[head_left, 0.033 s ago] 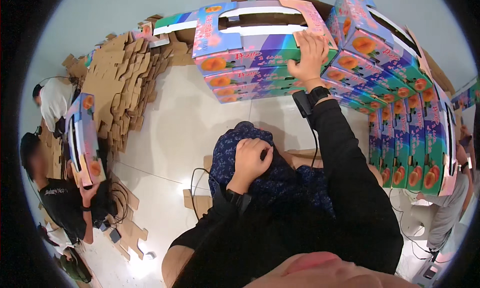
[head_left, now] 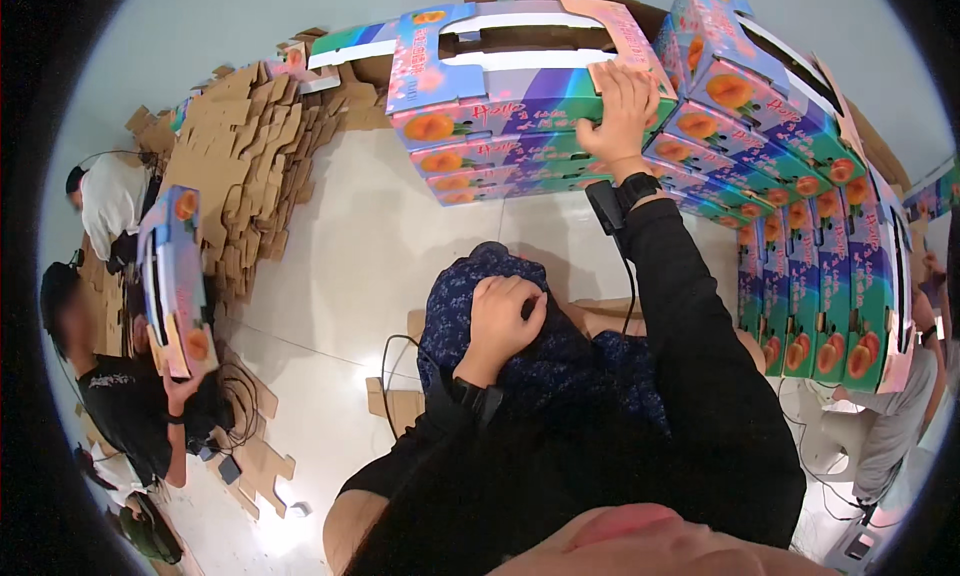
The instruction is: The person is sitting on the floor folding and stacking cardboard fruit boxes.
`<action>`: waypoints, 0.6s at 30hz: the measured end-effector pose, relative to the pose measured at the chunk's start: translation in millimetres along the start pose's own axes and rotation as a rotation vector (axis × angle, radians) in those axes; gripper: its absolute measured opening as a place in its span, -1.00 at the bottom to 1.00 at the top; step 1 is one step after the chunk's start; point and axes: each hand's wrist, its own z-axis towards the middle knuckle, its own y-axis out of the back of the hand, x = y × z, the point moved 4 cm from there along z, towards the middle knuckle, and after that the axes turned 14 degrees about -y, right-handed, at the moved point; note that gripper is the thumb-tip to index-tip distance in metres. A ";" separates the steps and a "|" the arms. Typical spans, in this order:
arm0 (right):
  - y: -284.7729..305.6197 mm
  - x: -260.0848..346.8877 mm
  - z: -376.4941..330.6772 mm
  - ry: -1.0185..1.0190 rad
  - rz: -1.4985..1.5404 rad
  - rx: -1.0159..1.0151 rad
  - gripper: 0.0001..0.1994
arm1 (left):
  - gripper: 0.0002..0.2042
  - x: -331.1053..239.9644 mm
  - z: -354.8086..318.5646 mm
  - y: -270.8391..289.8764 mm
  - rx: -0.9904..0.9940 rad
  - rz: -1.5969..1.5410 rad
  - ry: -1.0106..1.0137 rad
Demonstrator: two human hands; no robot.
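Observation:
My right hand [head_left: 624,114] lies flat on the top front edge of a carton [head_left: 520,116] printed with orange fruit. Its fingers stretch over the top and its thumb is apart against the front face. This carton tops a stack and has a long handle cut-out with a white strip. My left hand [head_left: 508,321] rests on the dark blue patterned cloth [head_left: 450,301] over my leg. Its fingers are loosely curled, the thumb close to the forefinger, and I see nothing in it.
To the right stand more printed cartons [head_left: 735,101], some on end [head_left: 830,286]. A big heap of flat brown cardboard [head_left: 230,156] lies to the left. A person in black [head_left: 125,406] holds a similar carton [head_left: 178,286] at far left. Cables [head_left: 238,401] lie near cardboard scraps.
The carton held by the person at far left has shifted slightly to the right. My hands and the stacked cartons stay in place.

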 end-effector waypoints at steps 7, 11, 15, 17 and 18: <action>1.3 3.3 -0.3 0.012 0.026 0.014 -0.30 | -0.92 -0.9 -6.7 4.5 -0.021 -0.001 -0.010; 4.1 6.3 -1.1 0.019 0.015 0.021 -0.29 | -0.90 -0.4 -7.2 3.6 0.000 0.012 -0.023; 11.6 -2.3 2.6 0.010 -0.052 0.054 -0.27 | -0.89 -6.7 0.8 -0.9 -0.019 -0.046 -0.055; 17.3 7.7 4.0 0.047 -0.032 0.039 -0.33 | -0.93 -6.0 -1.2 10.2 -0.101 -0.152 -0.061; 23.2 12.7 1.5 0.041 -0.017 0.048 -0.33 | -0.94 -2.2 -5.9 19.4 -0.162 -0.221 -0.054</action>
